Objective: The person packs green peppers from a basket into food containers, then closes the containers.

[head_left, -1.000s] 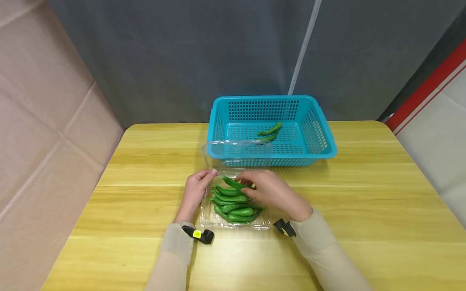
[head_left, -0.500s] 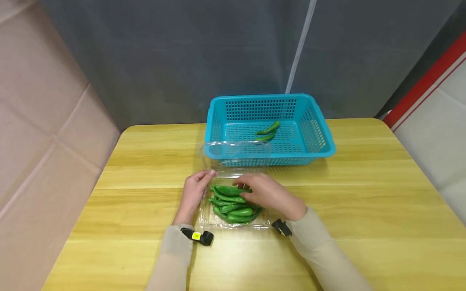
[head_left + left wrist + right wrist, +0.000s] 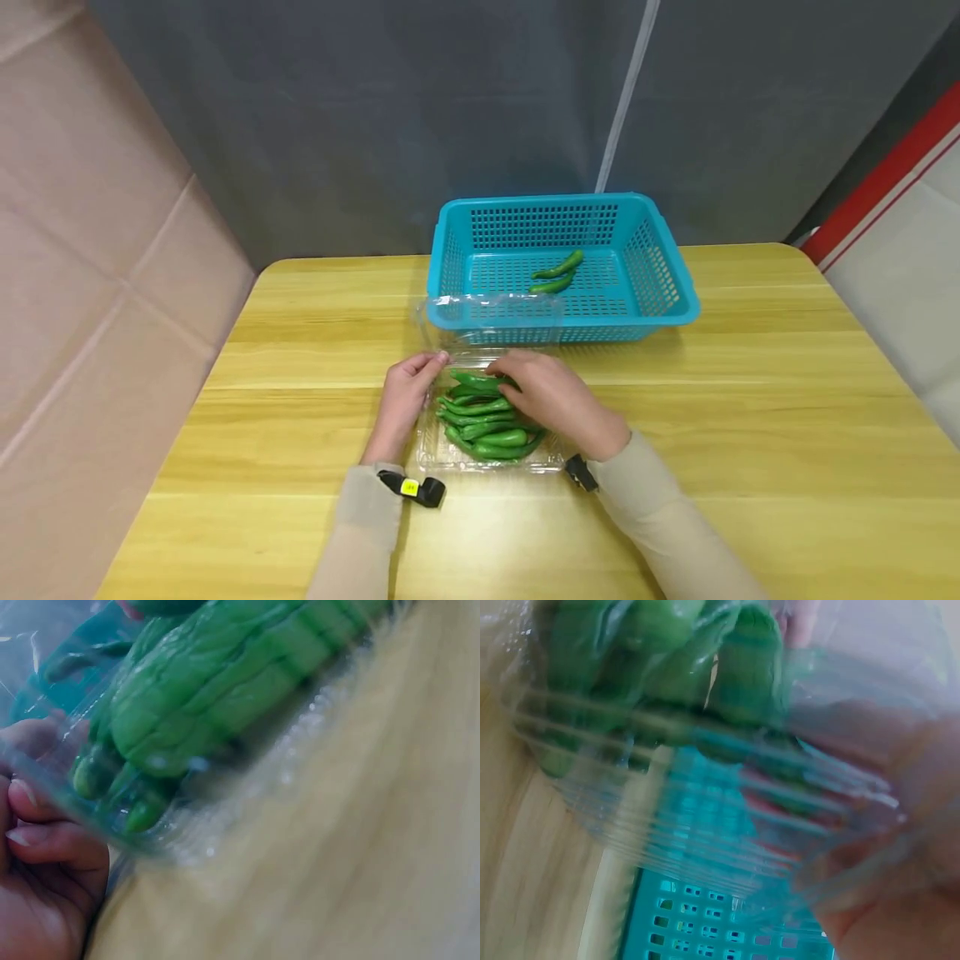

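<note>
A clear plastic clamshell box (image 3: 431,454) stands on the table with its lid (image 3: 491,312) raised at the back. Inside lie several green chili peppers (image 3: 487,437), roughly side by side. My left hand (image 3: 402,400) pinches the box's left rim near the hinge, thumb on top. My right hand (image 3: 558,398) reaches into the back right of the box. Its thumb and fingers grip a green chili pepper (image 3: 471,379) at the far end of the pile; the pepper's right end is hidden by the hand. In the right wrist view, the clear wall (image 3: 630,802) blurs the fingers.
Just behind the box is a blue perforated basket (image 3: 678,304), which the raised lid overlaps in view. Two green chili peppers (image 3: 558,267) lie in it. The wooden table (image 3: 750,400) meets a dark grey partition (image 3: 375,125) at the back.
The right hand has lowered the chili pepper from above the pile into the back of the box, and the back peppers have shifted. The left hand has stayed on the rim.
</note>
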